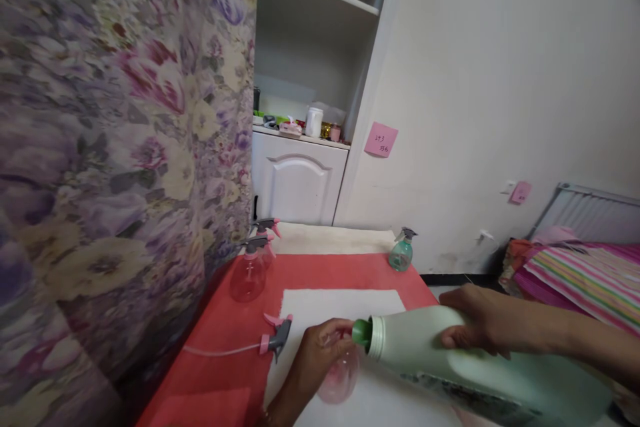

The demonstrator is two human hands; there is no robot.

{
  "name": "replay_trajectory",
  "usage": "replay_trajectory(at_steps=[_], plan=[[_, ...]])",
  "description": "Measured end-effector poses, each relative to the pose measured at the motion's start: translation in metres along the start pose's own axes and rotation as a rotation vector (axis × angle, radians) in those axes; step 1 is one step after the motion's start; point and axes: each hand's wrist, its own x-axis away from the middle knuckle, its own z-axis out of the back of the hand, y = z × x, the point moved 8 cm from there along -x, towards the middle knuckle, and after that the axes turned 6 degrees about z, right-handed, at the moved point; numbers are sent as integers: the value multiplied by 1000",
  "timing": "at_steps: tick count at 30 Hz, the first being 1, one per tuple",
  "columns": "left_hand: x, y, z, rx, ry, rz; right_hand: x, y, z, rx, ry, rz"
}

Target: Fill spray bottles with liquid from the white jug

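My left hand (pixel 320 353) is wrapped round the neck of a clear pink bottle (pixel 340 377) standing on a white cloth (pixel 345 300). In my right hand (pixel 473 320) is a large pale green jug (pixel 425 340), tilted on its side. Its green spout (pixel 362 333) is at the mouth of the pink bottle; whether liquid flows cannot be made out. A grey and pink spray head (pixel 277 339) with a thin tube lies left of my left hand.
Two pink spray bottles (pixel 249 273) stand at the back left of the red table (pixel 210 353). A green spray bottle (pixel 401 255) is at the back right. A floral curtain (pixel 125 147) hangs along the left, and a bed (pixel 590 273) is at the right.
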Motion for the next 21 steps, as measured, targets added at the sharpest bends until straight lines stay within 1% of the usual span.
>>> replay_trajectory(at_steps=[15,21], plan=[[1,4,-1,1,-15,1,-1,-3,4,46,-1,-1],[0,-1,0,-22,5,1,-3,-1,2,32,-23,-7]])
